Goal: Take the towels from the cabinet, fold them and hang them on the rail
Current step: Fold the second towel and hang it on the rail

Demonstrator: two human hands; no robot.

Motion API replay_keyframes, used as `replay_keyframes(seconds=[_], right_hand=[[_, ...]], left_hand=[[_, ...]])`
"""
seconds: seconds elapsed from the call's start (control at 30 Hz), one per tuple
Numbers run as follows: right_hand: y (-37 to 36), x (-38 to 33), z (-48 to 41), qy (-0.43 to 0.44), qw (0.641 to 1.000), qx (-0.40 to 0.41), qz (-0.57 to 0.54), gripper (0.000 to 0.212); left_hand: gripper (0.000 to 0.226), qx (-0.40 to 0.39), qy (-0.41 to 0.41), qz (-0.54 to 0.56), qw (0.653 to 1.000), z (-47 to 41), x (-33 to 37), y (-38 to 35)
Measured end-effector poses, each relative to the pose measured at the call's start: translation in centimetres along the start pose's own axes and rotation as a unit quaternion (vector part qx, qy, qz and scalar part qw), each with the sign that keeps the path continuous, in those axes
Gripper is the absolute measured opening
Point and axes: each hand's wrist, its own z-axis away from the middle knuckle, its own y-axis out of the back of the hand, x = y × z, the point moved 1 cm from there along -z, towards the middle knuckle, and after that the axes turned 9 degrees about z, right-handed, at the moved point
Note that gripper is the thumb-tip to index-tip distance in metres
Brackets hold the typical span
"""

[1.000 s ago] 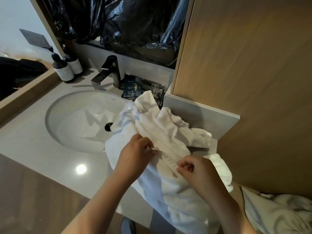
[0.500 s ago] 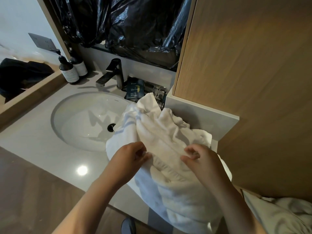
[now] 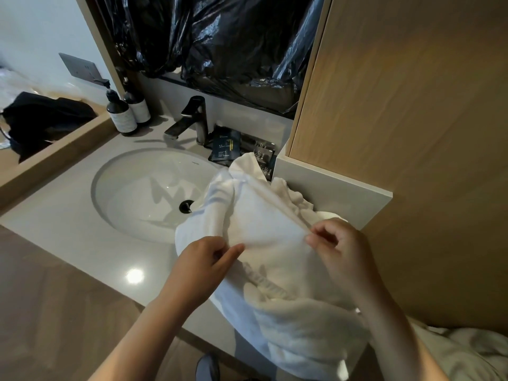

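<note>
A crumpled white towel (image 3: 264, 232) lies heaped on the right part of the grey counter (image 3: 63, 229). Its left side spills over the rim of the round sink (image 3: 129, 188), and its near part hangs down over the counter's near edge. The far right side of the towel bunches against a low grey ledge (image 3: 335, 188). The ledge sits at the foot of a tall wooden panel (image 3: 412, 119) that fills the right of the scene.

The left hand (image 3: 204, 261) pinches a fold of the towel between thumb and forefinger. The right hand (image 3: 341, 251) is a little to the right, with a smoother stretch of cloth lying between the two. Its fingers are curled, and thumb and fingertips nip a ridge of the towel. Both forearms reach in from the near edge.

The dark drain (image 3: 186, 206) shows in the sink just left of the towel. Beyond the sink stands a dark tap (image 3: 193, 119), with dark sachets (image 3: 225, 147) just to its right, partly hidden by the towel's far tip. Two dark pump bottles (image 3: 122, 116) stand side by side at the far left of the counter, below a grey wall plate (image 3: 79, 67). Black plastic sheeting (image 3: 233, 45) hangs above the tap. A dark cloth (image 3: 46, 119) lies at the far left, and some pale fabric (image 3: 467, 350) shows in the near right corner.
</note>
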Motion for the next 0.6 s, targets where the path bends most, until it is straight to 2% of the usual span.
replay_keyframes(seconds=[0.13, 0.23, 0.3, 0.43, 0.5, 0.6], right_hand=[[2.7, -3.1, -1.2, 0.039, 0.995, 0.076, -0.057, 0.006], [3.5, -5.0, -1.9, 0.045, 0.991, 0.103, -0.073, 0.009], [3.3, -5.0, -2.2, 0.041, 0.994, 0.091, -0.054, 0.005], [2.2, -2.6, -2.1, -0.012, 0.999, 0.017, 0.044, 0.006], [1.6, -1.0, -1.2, -0.036, 0.994, 0.041, 0.094, 0.019], [0.8, 0.1, 0.9, -0.036, 0.987, 0.102, 0.116, 0.019]], left_hand=[[0.049, -0.001, 0.006, -0.002, 1.000, 0.0, -0.2, 0.5], [0.045, -0.003, 0.008, -0.009, 1.000, 0.1, 0.1, 0.6], [0.036, 0.010, 0.003, -0.010, 1.000, 0.1, 0.5, 0.8], [0.017, 0.027, -0.045, -0.012, 0.999, -0.8, 1.9, 0.9], [0.018, 0.016, -0.071, -0.004, 0.997, -1.1, 2.7, 0.1], [0.033, -0.007, -0.096, -0.011, 0.995, -1.8, 3.1, -1.7]])
